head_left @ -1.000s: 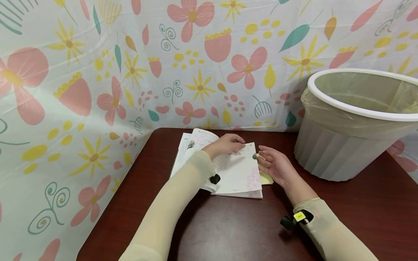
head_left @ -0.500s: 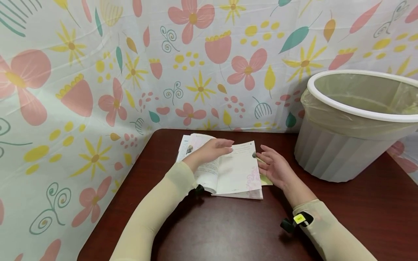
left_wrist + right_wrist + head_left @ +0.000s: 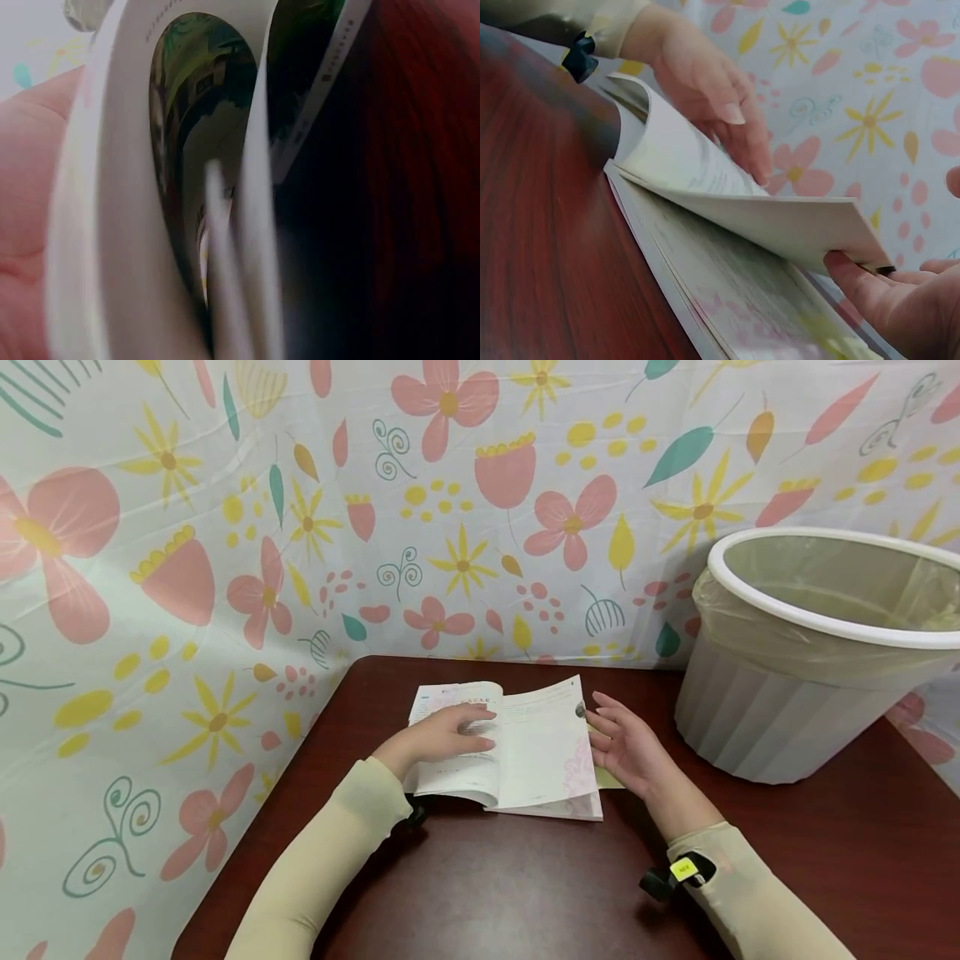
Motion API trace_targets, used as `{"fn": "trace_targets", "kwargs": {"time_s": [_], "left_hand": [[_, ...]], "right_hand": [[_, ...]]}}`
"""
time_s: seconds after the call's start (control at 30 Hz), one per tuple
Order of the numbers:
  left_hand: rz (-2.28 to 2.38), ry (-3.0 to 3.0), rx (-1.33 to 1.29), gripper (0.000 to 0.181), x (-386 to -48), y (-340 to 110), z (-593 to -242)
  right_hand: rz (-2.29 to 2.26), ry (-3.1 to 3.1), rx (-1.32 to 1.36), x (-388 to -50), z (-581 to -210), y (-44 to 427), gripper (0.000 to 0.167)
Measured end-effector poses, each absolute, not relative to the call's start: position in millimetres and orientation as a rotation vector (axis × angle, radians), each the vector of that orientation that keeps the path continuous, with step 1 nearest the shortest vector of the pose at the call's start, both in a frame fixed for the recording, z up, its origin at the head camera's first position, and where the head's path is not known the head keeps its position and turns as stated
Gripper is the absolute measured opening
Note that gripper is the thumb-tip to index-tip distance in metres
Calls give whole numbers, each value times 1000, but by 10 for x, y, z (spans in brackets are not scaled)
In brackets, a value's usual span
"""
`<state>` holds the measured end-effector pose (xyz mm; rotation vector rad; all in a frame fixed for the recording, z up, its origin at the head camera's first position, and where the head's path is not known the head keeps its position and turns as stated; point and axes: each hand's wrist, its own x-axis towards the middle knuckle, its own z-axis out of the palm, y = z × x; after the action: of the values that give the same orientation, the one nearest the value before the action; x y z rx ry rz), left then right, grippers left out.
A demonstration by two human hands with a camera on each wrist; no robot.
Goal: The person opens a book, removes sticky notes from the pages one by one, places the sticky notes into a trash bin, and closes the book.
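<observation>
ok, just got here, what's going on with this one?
A person has both hands at an open printed book on a dark red wood table. The left hand is over the left-hand pages; whether it presses on them is hard to tell. The right hand is at the far edge of the raised right-hand pages, its fingers touching them from below. A lined trash bin stands to the right.

Curled, blurry pages [image 3: 124,187] between the left fingers [image 3: 26,187], apparently, and a dark red wood-grained tabletop [image 3: 427,150].
</observation>
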<state>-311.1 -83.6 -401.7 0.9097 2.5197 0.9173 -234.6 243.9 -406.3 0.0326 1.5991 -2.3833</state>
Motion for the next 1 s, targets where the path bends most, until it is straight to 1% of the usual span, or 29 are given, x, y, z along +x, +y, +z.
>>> {"fn": "trace_targets", "kwargs": {"time_s": [0.13, 0.27, 0.47, 0.6, 0.8, 1.0], "left_hand": [[837, 2560, 899, 63, -3064, -947, -4046], [801, 2571, 896, 69, -3046, -1022, -4094], [825, 2561, 850, 75, -3044, -1130, -4172], [844, 2552, 824, 76, -3054, -1184, -4197], [874, 2521, 778, 76, -3041, -1261, -4227], [875, 2518, 737, 75, -3027, -1298, -4221]], "right_hand": [[-2356, 1618, -5, -2359, -4037, 2316, 68], [-2303, 1648, -56, -2376, -4013, 2143, 65], [-2309, 1639, -111, -2427, -3965, 1840, 63], [-2301, 1658, -128, -2441, -3952, 1655, 64], [-2221, 1759, -151, -2407, -3992, 1435, 65], [-2034, 1982, -194, -2351, -4091, 1320, 60]]}}
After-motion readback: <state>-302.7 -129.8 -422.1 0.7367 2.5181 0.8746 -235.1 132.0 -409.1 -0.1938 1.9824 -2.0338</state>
